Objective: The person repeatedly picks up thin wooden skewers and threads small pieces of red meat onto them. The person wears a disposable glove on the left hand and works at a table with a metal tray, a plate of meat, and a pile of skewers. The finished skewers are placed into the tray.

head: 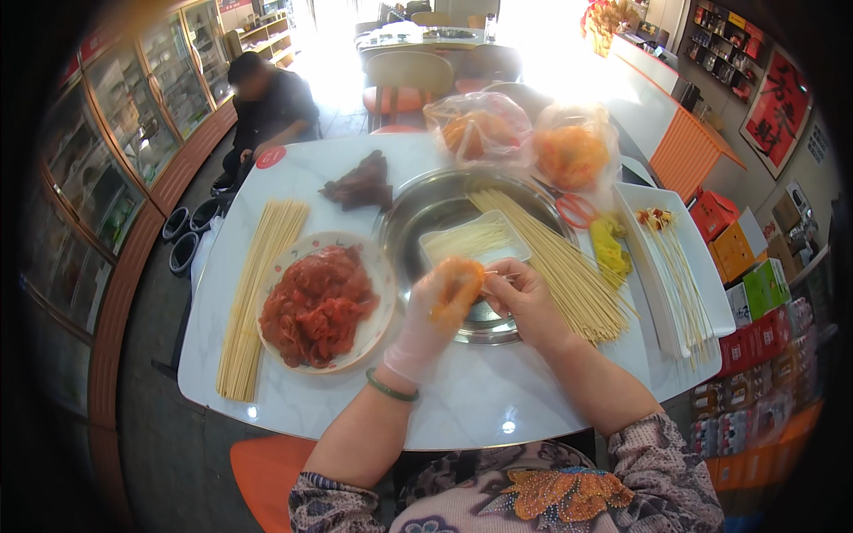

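My left hand (440,306) wears a clear plastic glove stained orange, and its fingers are curled in front of the steel basin. What it pinches is mostly hidden by the fingers. My right hand (523,296) is bare and meets it at the fingertips, gripping thin pale sticks (504,274). Behind both hands, a clear plastic tray (520,250) with fine pale strips sits in the steel basin (416,200). Left of my gloved hand stands a floral-rimmed plate (383,320) heaped with raw red meat slices (320,306). A bundle of bamboo skewers (566,273) leans across the basin's right side.
More bamboo skewers (256,306) lie at the left. Food-tipped skewers (676,273) rest in a white tray (640,266). Nearby are red-handled scissors (576,210), a crumpled yellow-green item (610,250), orange-filled bags (476,130) and a dark crumpled item (360,183). A person (270,106) sits beyond.
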`<state>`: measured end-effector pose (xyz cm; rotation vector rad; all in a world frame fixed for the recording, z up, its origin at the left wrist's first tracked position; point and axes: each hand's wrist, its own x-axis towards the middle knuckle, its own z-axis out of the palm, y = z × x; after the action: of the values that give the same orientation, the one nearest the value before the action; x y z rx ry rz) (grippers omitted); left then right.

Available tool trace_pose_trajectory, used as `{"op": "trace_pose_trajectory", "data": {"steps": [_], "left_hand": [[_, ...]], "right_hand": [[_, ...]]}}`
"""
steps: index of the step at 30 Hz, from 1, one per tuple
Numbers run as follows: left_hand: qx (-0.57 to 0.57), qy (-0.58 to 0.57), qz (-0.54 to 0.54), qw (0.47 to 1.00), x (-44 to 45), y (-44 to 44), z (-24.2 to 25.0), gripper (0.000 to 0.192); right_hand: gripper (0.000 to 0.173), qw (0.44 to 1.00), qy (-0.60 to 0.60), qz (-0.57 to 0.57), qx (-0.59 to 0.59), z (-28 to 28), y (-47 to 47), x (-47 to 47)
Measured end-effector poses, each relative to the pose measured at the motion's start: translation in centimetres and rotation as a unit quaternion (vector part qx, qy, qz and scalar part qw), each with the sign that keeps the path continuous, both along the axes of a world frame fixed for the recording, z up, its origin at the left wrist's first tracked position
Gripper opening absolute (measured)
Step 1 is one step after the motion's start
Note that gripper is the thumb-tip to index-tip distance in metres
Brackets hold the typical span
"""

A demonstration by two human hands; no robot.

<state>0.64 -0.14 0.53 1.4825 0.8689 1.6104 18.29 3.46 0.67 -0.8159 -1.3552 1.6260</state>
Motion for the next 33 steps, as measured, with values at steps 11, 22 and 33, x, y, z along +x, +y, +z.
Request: {"op": "trace_pose_trajectory", "data": {"steps": [11,22,33], "left_hand": [[-0.067,-0.113,0.034,0.991,-0.4,-0.2,-0.4,0.018],[-0.119,-0.186,-0.026,0.975,-0.6,-0.7,0.6,0.019],[-0.149,-0.148,-0.081,0.974,-0.1,-1.3,1.5,0.018]], "right_hand": [[0.028,0.959,0.203,0.078,-0.183,1.0,0.4,1.8],[0.020,0.939,0.297,0.073,-0.158,-0.5,-0.2,1.4],[0.020,0.922,0.315,0.053,-0.218,-0.2,-0.5,1.6]]}}
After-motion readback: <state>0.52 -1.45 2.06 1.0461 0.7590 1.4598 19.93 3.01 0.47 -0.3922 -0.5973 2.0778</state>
